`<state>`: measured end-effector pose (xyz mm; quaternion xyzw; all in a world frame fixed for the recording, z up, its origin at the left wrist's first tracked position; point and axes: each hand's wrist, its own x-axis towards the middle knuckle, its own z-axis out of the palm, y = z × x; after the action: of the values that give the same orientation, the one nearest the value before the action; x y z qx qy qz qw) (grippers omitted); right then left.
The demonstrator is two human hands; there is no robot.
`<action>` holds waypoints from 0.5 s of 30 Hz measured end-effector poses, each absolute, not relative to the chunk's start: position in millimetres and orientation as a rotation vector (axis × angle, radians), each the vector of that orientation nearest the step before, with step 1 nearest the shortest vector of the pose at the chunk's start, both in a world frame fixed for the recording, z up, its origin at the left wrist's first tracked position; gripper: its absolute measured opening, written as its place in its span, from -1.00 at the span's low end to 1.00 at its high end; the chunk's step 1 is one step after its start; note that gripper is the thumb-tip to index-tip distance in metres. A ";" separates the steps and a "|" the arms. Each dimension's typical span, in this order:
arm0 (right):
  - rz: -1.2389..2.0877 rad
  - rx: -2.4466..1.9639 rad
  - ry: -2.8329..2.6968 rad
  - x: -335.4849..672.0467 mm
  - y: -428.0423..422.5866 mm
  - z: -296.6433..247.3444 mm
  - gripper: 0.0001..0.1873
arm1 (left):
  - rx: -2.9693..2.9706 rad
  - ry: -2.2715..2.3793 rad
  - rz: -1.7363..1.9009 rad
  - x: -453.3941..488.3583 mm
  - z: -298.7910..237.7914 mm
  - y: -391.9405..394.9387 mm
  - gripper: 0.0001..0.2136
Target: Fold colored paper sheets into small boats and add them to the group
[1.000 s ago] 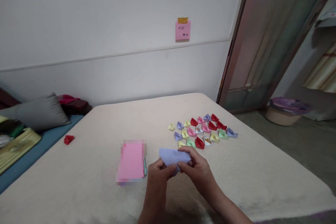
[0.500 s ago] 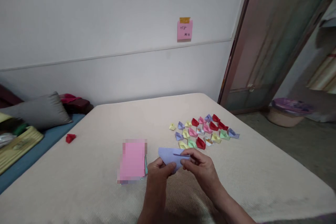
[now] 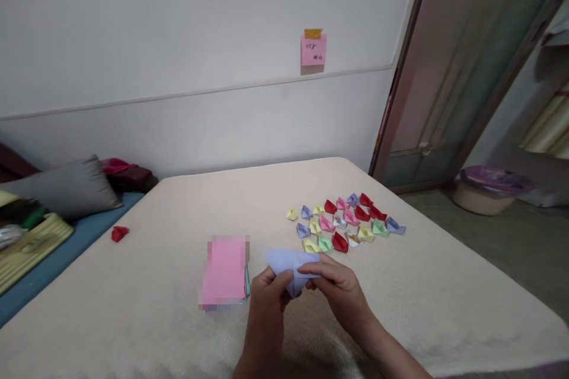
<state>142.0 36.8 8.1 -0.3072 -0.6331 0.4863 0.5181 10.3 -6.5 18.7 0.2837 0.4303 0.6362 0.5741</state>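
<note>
So your light purple, roughly triangular piece of folded paper (image 3: 284,259) sits right between the fingers of both hands, held up over the cream woven cloth (image 3: 178,272) as far as I can tell. Its long edge runs left to right on the side facing away from you, and the shape narrows to a point on your side of the fingers, with what looks like a fold line heading down to it.

Neither hand is really nearer, both are touching it. Your left hand (image 3: 270,291) pinches the left half, thumb flat on the front and the other fingers behind. Your right hand (image 3: 341,285) has the right half, one digit laid across the front almost to the middle; the rest are tucked behind or under, and I can't tell how tightly they press. Left wrist stands pretty upright, right forearm slants in from the lower right.

Around that: just past the right fingers you've got the bunch of small multicoloured folded paper boats (image 3: 351,217). Just left of the left fingers is the pink-topped rectangular stack of paper (image 3: 226,269), edges blurry. One crumpled-looking red folded paper piece (image 3: 119,234) sits well apart, far left of the fingers.
</note>
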 end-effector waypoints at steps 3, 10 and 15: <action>1.136 -0.751 -1.579 141.9 36.1 7.1 -0.73 | 0.680 1.012 1.463 10.9 20.2 -6.7 -0.88; 1.171 -0.804 -1.653 148.0 36.2 14.0 -0.87 | 0.602 1.008 1.517 8.8 14.3 -4.1 -0.92; 1.239 -0.813 -1.383 152.0 38.3 14.7 -0.78 | 0.565 0.954 1.532 8.4 22.0 -5.8 -0.90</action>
<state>152.0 38.3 14.7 -0.3406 -0.5789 0.5187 0.5290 8.4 -5.8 22.0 0.2421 0.4091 0.6569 0.5852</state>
